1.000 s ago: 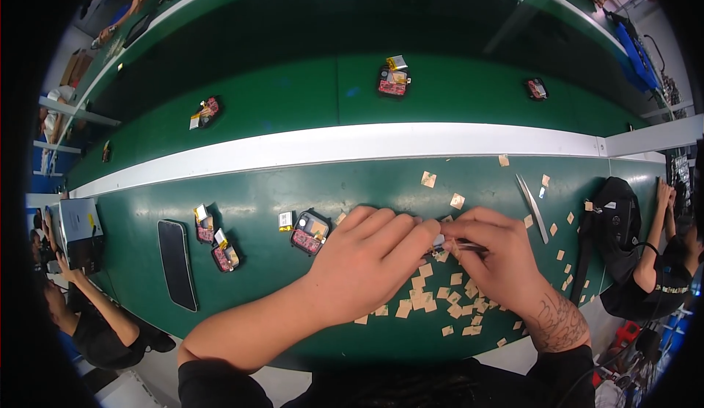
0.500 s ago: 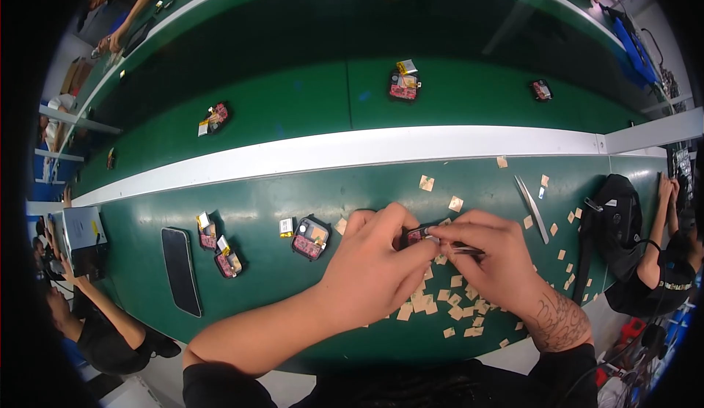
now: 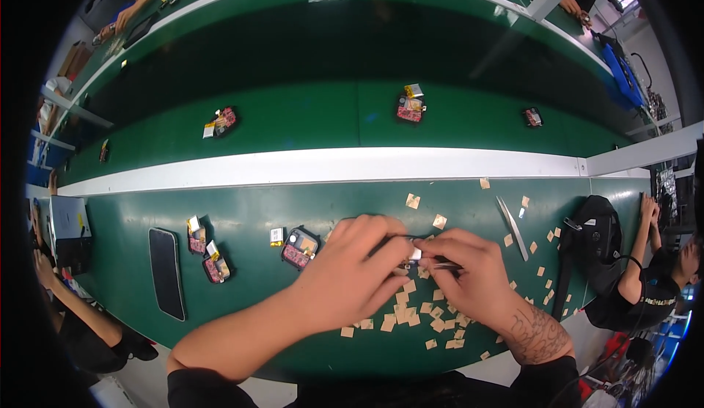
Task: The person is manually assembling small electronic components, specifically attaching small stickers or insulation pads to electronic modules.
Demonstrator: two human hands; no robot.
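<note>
My left hand [image 3: 358,265] is closed around a small dark electronic unit, mostly hidden behind the fingers. A small white piece [image 3: 416,254], apparently a battery, shows between the fingertips of both hands. My right hand [image 3: 469,265] is closed, with dark tweezers [image 3: 446,265] tucked in the grip and its thumb and forefinger at the white piece. Many tan square pads [image 3: 402,311] lie scattered under and around the hands. Left of my left hand rests an opened unit [image 3: 301,247] with a red circuit board, beside a silver battery [image 3: 276,237].
Two more opened units [image 3: 216,267] lie near a black phone [image 3: 168,272] on the left. Silver tweezers [image 3: 513,228] and a black bag [image 3: 595,243] are at right. Beyond a white rail [image 3: 323,166], several units sit on a green belt. Other people work at both sides and across.
The whole view has shifted, so the bench appears lower and further left. Both hands stay together at the unit, and the white piece now shows more plainly between the fingertips.
</note>
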